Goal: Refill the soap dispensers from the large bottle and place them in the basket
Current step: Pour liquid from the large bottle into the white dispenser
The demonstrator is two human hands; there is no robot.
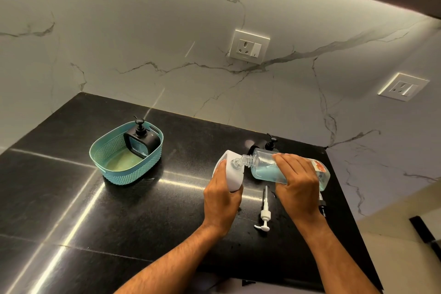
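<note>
My left hand (220, 200) grips a white soap dispenser (232, 170) with its top off, standing on the black counter. My right hand (297, 182) holds the large clear bottle (265, 167) of blue soap tipped on its side, with its neck in the dispenser's opening. A white pump head (264, 213) lies on the counter between my hands. A teal basket (124, 170) at the left holds one black dispenser (140, 142) leaning against its far wall. Another black dispenser (268, 144) stands behind the bottle, mostly hidden.
The black counter (119, 222) ends at a marble wall behind and at a corner on the right. A small dark object (322, 206) lies partly hidden under my right wrist. Two wall sockets (249, 46) sit above the counter.
</note>
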